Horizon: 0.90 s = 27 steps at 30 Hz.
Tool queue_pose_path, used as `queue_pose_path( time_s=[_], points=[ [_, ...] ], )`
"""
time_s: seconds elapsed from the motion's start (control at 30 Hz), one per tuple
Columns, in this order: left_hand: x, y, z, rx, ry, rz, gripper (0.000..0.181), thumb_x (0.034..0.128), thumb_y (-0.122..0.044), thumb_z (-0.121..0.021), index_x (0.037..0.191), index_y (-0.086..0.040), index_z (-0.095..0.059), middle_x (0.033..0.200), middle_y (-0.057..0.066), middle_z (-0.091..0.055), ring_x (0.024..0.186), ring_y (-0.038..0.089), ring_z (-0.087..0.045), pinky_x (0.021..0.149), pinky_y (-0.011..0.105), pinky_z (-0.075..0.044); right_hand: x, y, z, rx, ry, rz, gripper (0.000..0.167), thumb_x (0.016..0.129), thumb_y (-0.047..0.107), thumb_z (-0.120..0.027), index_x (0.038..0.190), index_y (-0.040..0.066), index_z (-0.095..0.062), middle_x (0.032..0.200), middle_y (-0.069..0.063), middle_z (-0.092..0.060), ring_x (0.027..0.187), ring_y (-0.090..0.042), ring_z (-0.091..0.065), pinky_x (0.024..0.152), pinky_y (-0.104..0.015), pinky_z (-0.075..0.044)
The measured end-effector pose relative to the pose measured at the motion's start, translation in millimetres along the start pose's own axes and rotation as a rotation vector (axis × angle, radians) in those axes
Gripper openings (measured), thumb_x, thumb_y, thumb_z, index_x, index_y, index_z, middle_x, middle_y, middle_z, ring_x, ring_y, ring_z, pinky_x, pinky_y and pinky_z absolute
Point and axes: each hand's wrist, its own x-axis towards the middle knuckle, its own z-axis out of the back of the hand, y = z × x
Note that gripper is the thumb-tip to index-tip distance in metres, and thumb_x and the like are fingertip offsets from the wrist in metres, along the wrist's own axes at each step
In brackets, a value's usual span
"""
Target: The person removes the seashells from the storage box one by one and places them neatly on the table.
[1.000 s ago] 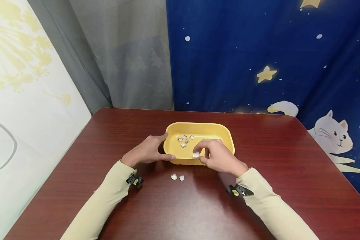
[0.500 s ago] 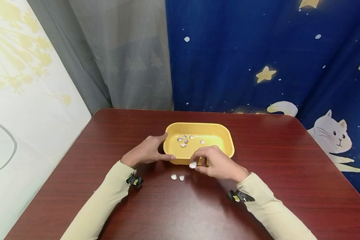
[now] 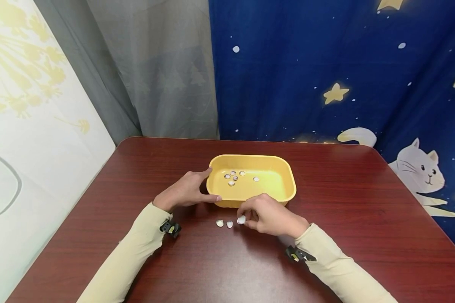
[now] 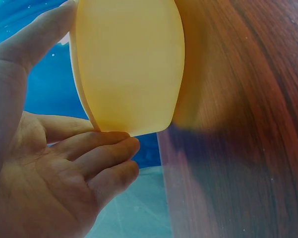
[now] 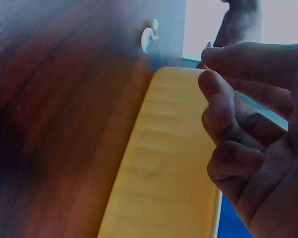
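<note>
In the head view my right hand [image 3: 271, 215] pinches a small whitish disc [image 3: 241, 220] just in front of the yellow tray [image 3: 253, 158]. Two similar pieces [image 3: 220, 223] [image 3: 229, 224] lie on the table left of it. Several more [image 3: 255, 179] rest inside the tray, mostly toward its left half. My left hand [image 3: 186, 191] touches the tray's left end, thumb and fingers spread apart. The left wrist view has that hand [image 4: 64, 168] with nearly straight fingers against the tray [image 4: 129, 64]. In the right wrist view, thumb and fingertip of the hand [image 5: 258, 129] meet beside the tray wall [image 5: 158, 158].
A dark red-brown table [image 3: 167, 155] bears the tray. Behind it hang a grey curtain [image 3: 174, 84] and a blue curtain [image 3: 280, 84] with stars and a cat. At the left stands a white patterned panel [image 3: 30, 139].
My right hand has moved from over the tray toward me and slightly left, carrying its disc out in front. One disc inside the tray has come into view. My left hand has stayed put.
</note>
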Motion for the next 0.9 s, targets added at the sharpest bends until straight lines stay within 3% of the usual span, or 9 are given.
queue_pose_path(
  time_s=[0.47,0.9],
  points=[
    [0.4,0.9,0.2,-0.004,0.001,-0.001,0.109,0.0806,-0.064,-0.074,0.158,-0.002,-0.027,0.156,0.016,-0.045,0.139,0.026,-0.051,0.113,0.045,-0.045,2.7,0.3,-18.0,-0.227,0.066,-0.067,0.011,0.081,0.011,-0.078,0.082,0.020,-0.071,0.061,0.014,-0.057,0.057,0.001,-0.048,0.053,-0.018,-0.040],
    [0.7,3.9,-0.7,-0.004,-0.008,-0.020,0.109,0.0810,-0.063,-0.074,0.158,-0.002,-0.028,0.156,0.017,-0.045,0.140,0.027,-0.050,0.113,0.045,-0.044,9.8,2.4,-24.0,-0.294,0.091,-0.081,0.011,0.082,0.013,-0.079,0.081,0.023,-0.074,0.068,0.013,-0.065,0.062,-0.006,-0.055,0.058,-0.027,-0.049]
  ],
)
